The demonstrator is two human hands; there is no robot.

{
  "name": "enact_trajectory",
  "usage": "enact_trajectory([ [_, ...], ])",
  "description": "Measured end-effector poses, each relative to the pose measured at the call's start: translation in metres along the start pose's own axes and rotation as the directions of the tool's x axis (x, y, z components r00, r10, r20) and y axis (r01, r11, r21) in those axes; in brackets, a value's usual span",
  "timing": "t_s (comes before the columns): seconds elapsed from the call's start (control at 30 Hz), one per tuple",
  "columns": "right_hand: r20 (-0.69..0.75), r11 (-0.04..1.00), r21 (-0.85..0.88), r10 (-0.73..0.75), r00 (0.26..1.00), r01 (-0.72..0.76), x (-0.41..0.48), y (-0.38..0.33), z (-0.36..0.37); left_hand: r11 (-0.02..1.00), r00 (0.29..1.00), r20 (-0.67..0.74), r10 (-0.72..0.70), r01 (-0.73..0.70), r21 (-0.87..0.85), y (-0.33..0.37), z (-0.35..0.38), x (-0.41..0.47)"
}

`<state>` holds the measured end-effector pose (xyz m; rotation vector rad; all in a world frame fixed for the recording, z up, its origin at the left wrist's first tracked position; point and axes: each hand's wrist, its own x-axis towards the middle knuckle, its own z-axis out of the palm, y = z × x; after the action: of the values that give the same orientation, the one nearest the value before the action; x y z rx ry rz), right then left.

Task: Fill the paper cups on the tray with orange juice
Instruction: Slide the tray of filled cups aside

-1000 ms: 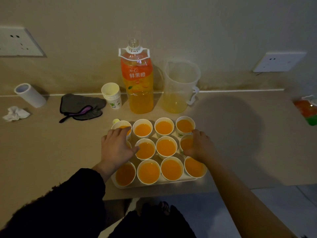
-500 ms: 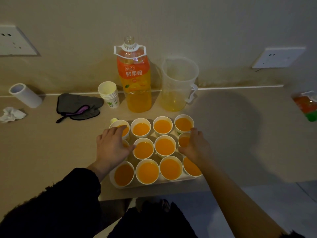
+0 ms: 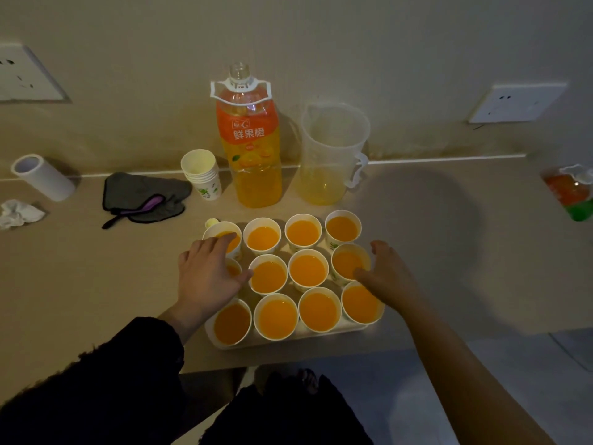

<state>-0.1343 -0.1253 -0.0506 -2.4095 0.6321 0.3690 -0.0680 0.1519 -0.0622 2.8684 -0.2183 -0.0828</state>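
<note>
Paper cups, round, twelve in three rows, stand on a pale tray at the bench front edge, all filled with opaque orange juice. Left hand over left column, fingers loosely spread; right hand beside right column, fingers relaxed, holding nothing.

Both arms reach forward, palms down. The left hand, coming out of a dark sleeve, holds relaxed straight fingers over the left side of the tray. The right hand, on a bare forearm, lies loosely curved at the tray's right side.
</note>
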Motion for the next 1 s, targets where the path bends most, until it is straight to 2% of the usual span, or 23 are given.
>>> enact_trajectory([
  [0.23, 0.075, 0.999, 0.019, -0.044, 0.996, 0.042, -0.025, 0.019, 0.007, 0.997, 0.997, 0.029, 0.073, -0.072, -0.031, -0.003, -0.001, -0.018],
  [0.43, 0.023, 0.999, 0.025, -0.039, 0.999, 0.038, -0.031, 0.019, 0.019, 0.995, 0.993, 0.067, 0.093, -0.090, -0.051, -0.007, -0.004, -0.035],
  [0.73, 0.114, 0.976, -0.199, -0.063, 0.991, 0.084, -0.036, 0.022, 0.028, 0.992, 0.992, 0.050, 0.119, -0.117, -0.038, -0.021, -0.003, -0.054],
  [1.0, 0.120, 0.962, -0.257, -0.060, 0.991, 0.089, -0.032, 0.026, 0.030, 0.997, 0.996, 0.049, 0.077, -0.076, -0.025, -0.030, -0.005, -0.058],
])
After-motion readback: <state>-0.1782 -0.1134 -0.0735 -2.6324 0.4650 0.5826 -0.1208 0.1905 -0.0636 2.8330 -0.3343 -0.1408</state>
